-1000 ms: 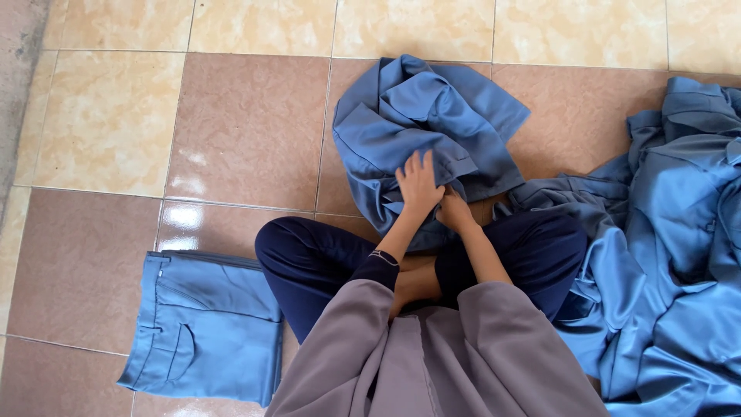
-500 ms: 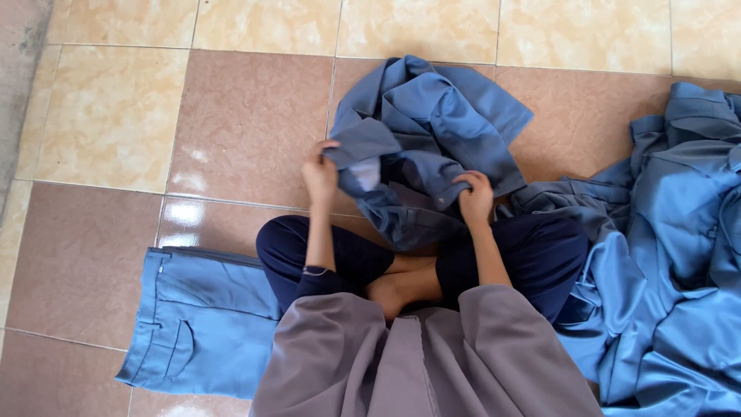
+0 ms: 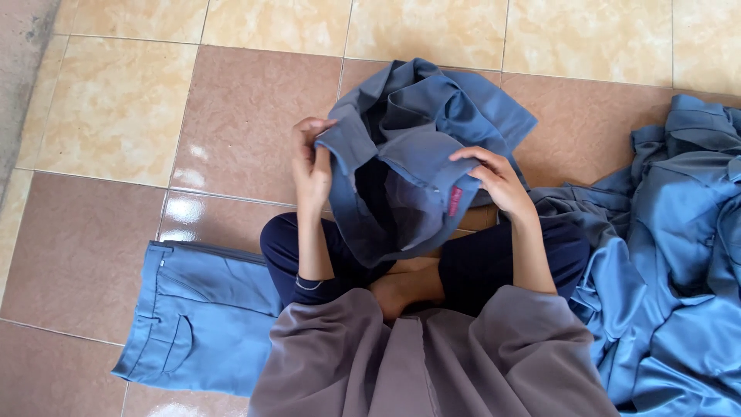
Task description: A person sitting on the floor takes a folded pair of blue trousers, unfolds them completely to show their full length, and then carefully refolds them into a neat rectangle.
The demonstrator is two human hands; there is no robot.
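I sit cross-legged on a tiled floor with a crumpled grey-blue garment (image 3: 432, 131) held up over my knees. My left hand (image 3: 311, 166) grips its left edge near the waistband. On the other side, my right hand (image 3: 498, 179) pinches the edge beside a small red label (image 3: 454, 201). Between the two hands the opening of the garment is spread apart, and its dark inside shows. The rest of the cloth lies bunched on the floor beyond my hands.
A folded blue pair of trousers (image 3: 201, 316) lies flat on the floor at my left knee. A heap of loose blue garments (image 3: 671, 255) fills the right side. Brown and beige tiles (image 3: 116, 116) stretch ahead and to the left.
My hands started together on the garment, then moved apart to its two edges. They have now lifted those edges and pulled the opening wide.
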